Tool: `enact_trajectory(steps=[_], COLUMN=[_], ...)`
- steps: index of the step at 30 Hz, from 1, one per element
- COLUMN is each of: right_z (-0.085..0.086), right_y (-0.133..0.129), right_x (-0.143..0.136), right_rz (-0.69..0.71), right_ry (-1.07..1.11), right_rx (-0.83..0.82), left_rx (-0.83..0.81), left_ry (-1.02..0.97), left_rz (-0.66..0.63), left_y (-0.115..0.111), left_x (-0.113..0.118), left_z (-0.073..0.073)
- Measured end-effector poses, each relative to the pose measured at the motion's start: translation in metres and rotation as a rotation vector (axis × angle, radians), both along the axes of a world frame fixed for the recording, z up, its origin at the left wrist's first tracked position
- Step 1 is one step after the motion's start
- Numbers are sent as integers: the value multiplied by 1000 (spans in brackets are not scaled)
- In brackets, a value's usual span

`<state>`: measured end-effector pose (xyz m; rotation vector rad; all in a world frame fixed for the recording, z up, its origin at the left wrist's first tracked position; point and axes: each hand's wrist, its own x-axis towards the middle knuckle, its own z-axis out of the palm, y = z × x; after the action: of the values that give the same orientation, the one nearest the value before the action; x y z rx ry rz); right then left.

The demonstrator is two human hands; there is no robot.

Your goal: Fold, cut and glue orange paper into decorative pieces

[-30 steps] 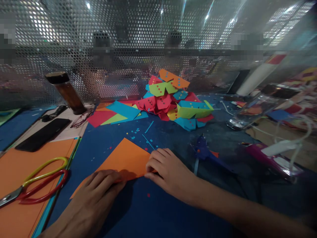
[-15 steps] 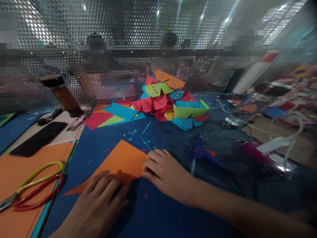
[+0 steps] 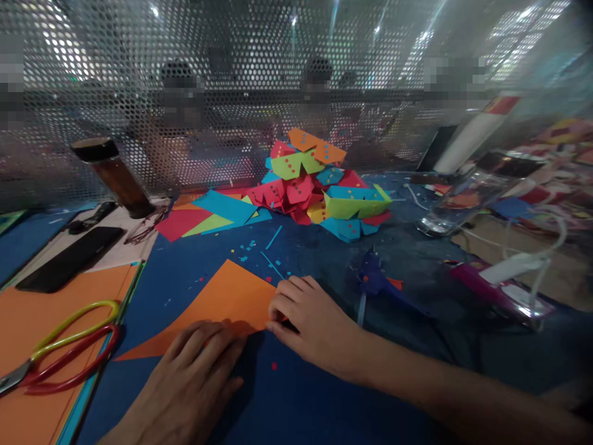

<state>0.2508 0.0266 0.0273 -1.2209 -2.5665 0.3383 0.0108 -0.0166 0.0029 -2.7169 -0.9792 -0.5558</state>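
An orange sheet of paper (image 3: 227, 296) lies folded on the blue tabletop, its long edge toward me and a pointed tip at the left. My left hand (image 3: 199, 364) rests on that near edge with fingers stretched out. At the right corner, my right hand (image 3: 310, 321) pinches the paper between thumb and curled fingers. Tiny blue and red paper bits (image 3: 245, 250) are scattered beyond the sheet. Farther back stands a pile of folded paper pieces (image 3: 301, 185) in red, green, blue and orange, dotted with small squares.
Scissors (image 3: 69, 352) with yellow and red handles lie on an orange paper stack (image 3: 23, 327) at left. Nearby are a black phone (image 3: 69, 258) and a brown bottle (image 3: 115, 182). Rightward sit a blue glue gun (image 3: 384, 284), a purple device (image 3: 500, 290) and a clear bottle (image 3: 472, 198).
My left hand has shifted slightly to the right along the near edge of the orange paper. The right hand keeps its place at the corner.
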Motion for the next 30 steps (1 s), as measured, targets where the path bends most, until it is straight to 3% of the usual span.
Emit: enact_trajectory(steps=[10, 20, 30], right_z=[0, 4, 6], right_y=[0, 1, 1], right_x=[3, 8, 11], right_rz=[-2, -30, -34], right_ry=[-9, -40, -52], right_rx=[11, -17, -25], left_rx=[-115, -170, -150], left_ry=[84, 98, 99], left_rz=[-3, 10, 11], left_y=[3, 3, 4], left_x=[-2, -6, -4], left_z=[5, -1, 1])
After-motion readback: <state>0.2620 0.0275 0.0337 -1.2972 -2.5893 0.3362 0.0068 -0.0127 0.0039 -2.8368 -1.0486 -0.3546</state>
